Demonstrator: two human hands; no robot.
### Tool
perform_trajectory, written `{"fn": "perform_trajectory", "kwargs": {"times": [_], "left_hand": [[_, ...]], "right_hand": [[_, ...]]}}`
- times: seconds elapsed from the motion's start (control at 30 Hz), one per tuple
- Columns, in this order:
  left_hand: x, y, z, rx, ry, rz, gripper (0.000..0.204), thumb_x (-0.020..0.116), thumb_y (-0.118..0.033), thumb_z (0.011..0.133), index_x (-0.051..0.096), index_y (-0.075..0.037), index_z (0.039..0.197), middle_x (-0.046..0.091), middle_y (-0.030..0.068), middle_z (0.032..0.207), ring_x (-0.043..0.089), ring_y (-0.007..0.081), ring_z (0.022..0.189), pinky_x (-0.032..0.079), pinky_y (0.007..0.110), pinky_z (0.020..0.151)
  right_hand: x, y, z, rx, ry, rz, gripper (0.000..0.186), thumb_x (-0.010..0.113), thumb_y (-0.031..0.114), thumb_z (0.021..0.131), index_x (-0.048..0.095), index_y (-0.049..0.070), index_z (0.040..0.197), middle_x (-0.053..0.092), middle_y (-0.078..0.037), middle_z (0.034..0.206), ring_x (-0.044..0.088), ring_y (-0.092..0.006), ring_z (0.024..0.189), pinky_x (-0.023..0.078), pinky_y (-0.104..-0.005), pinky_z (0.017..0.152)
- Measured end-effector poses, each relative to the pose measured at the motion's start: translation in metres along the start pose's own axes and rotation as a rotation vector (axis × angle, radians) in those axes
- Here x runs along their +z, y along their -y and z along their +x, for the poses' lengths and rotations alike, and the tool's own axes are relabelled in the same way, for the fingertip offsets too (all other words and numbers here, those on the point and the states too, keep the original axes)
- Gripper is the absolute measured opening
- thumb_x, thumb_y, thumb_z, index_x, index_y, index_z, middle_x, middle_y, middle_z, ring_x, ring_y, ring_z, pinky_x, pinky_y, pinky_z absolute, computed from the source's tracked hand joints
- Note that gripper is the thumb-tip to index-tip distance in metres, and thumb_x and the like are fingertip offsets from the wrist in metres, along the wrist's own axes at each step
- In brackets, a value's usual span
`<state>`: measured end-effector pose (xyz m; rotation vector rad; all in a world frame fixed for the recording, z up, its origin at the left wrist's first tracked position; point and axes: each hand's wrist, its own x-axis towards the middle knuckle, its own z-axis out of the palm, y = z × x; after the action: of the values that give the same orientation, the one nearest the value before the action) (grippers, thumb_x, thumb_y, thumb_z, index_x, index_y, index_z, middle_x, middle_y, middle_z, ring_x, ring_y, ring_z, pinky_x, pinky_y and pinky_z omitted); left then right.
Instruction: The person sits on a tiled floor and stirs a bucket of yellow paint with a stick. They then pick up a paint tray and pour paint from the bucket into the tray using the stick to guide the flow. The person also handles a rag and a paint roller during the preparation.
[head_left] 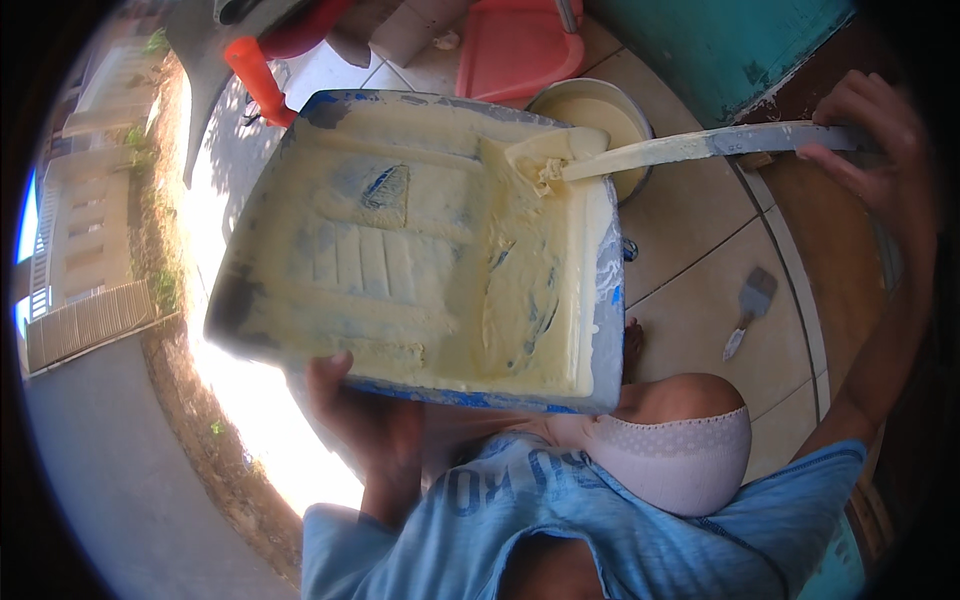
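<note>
A paint tray [608, 290] coated in cream paint fills the middle of the view, tilted above my lap. My left hand [368, 415] grips its near edge, thumb over the rim. In my right hand [880, 140] is a long, flat stirring stick [700, 147], held by its grey far-right end. Its cream-covered tip rests in the tray's upper right corner, against a thick lump of paint [548, 172]. Wet paint [520, 310] pools along the tray's right side. Behind that corner stands a bucket [645, 112] with cream paint inside, partly hidden by the tray and stick.
On the tiled floor at right lies a flat tool [752, 300] with a grey head, brush or scraper. A pink-red plastic piece [520, 50] and an orange object [258, 80] sit beyond the tray. A teal wall [710, 45] rises at far right; sunlit ground lies left.
</note>
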<state>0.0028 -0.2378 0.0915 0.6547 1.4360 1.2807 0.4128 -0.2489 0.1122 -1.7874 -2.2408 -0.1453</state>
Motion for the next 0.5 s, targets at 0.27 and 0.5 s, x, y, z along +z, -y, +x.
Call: {"fn": "perform_trajectory", "kwargs": {"times": [0.27,0.5], "left_hand": [[0.006,0.001,-0.003,0.020,-0.119,-0.030,0.030,0.056,-0.032,0.086,0.053,-0.009,0.106,0.049,0.0082,0.107,0.053,0.0228,0.106,0.049,0.042,0.089],[0.006,0.001,-0.003,0.028,-0.085,-0.019,0.030,0.057,-0.032,0.086,0.053,-0.009,0.105,0.048,0.0080,0.106,0.053,0.0226,0.106,0.050,0.043,0.089]], "right_hand": [[0.004,0.012,-0.027,-0.031,-0.129,0.194,0.035,0.086,0.010,0.066,0.063,-0.002,0.089,0.060,-0.012,0.083,0.059,-0.0281,0.083,0.046,-0.0354,0.074],[0.026,0.002,-0.023,0.120,-0.065,0.079,0.032,0.085,0.009,0.067,0.063,-0.003,0.088,0.061,-0.012,0.084,0.060,-0.0277,0.079,0.048,-0.0348,0.072]]}}
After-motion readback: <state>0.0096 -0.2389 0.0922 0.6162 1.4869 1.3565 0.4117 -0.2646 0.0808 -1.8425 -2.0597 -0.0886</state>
